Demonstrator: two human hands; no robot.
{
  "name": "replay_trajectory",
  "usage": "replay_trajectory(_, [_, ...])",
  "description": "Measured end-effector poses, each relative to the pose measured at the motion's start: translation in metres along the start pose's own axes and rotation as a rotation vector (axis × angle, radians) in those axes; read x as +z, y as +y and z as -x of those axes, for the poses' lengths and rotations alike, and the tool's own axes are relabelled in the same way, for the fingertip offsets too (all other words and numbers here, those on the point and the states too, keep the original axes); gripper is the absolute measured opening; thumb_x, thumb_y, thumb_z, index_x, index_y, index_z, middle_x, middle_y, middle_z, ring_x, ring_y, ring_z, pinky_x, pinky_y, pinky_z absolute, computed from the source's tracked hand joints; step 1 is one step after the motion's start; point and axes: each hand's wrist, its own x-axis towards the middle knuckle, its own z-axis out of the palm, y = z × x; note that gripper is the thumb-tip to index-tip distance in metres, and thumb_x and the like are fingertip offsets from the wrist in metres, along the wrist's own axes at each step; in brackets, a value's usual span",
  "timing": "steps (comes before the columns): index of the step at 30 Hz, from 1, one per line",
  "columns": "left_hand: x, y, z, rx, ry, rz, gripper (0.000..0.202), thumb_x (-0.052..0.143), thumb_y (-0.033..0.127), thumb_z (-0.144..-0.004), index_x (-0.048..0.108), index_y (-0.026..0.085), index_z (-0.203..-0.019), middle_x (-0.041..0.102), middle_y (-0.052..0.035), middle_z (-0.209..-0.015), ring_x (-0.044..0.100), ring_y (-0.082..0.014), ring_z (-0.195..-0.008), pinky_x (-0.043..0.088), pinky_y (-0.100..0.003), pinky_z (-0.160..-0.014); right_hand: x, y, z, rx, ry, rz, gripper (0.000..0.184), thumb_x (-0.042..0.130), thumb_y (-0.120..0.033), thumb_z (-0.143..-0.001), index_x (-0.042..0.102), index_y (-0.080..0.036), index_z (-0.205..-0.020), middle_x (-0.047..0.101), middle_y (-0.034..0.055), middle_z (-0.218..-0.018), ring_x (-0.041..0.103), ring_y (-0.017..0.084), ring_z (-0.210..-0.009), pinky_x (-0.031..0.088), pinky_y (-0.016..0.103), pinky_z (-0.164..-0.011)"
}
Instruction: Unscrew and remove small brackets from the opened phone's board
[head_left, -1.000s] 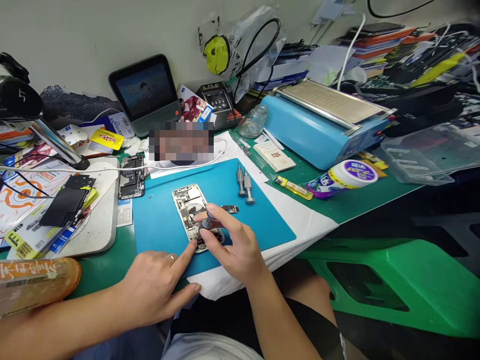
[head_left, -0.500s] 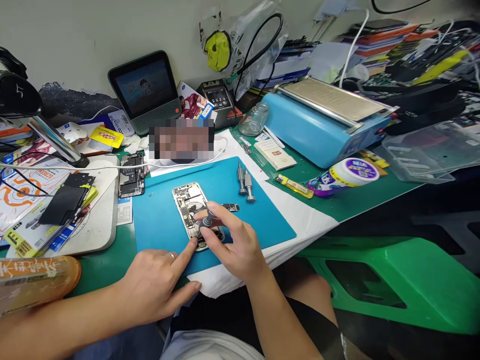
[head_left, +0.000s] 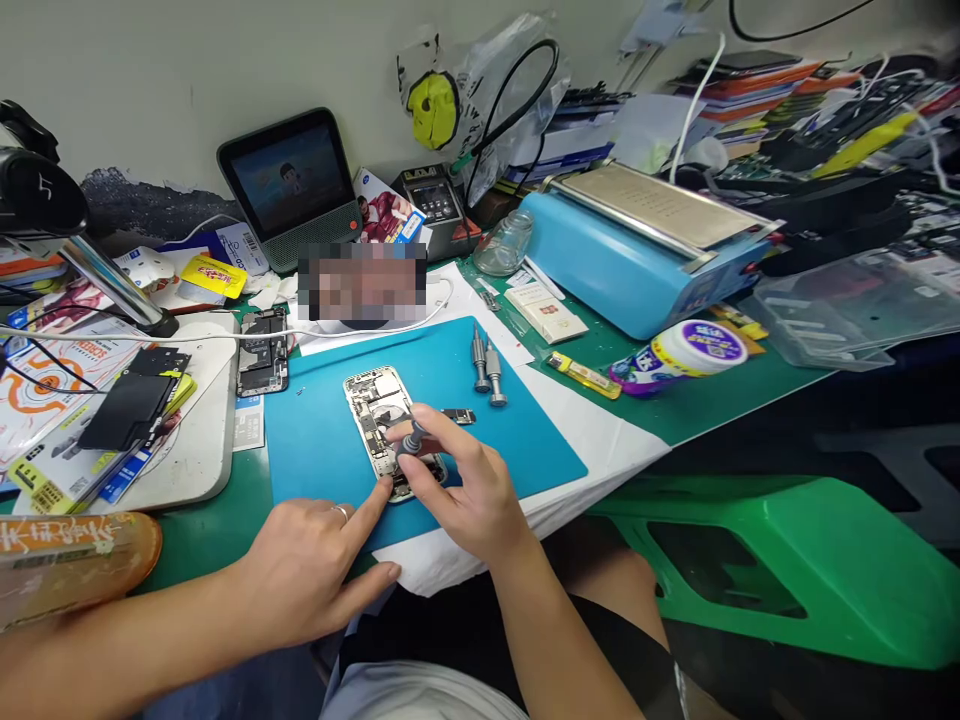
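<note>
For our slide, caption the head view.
Right hand holds grey metal screwdriver on opened phone; left hand touches its edge.

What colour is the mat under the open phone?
Blue mat, clearest in the head view.

Left hand [head_left: 313,572] lies flat, forefinger extended; right hand [head_left: 469,495] arches, fingertips seemingly pinched together.

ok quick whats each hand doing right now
left hand: open, index fingertip on the near corner of the opened phone
right hand: closed on a small screwdriver standing on the phone
</note>
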Motion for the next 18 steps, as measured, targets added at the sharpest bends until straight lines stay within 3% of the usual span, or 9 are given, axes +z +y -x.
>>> replay_trajectory(18, [0.0002, -0.0001, 0.0005, 0.0, 0.0, 0.0, 0.06, 0.029, 0.051, -0.108, 0.034, 0.008, -0.149, 0.065, 0.0021, -0.065, 0.067, -0.0205, -0.054, 0.039, -0.032, -0.047, -0.0006, 0.0008, 0.0006, -0.014, -0.003, 0.022, 0.065, 0.059, -0.007, -0.096, 0.037, -0.028, -0.154, 0.073, 0.0112, -0.122, 0.074, 0.019, -0.101, 0.066, 0.035, -0.083])
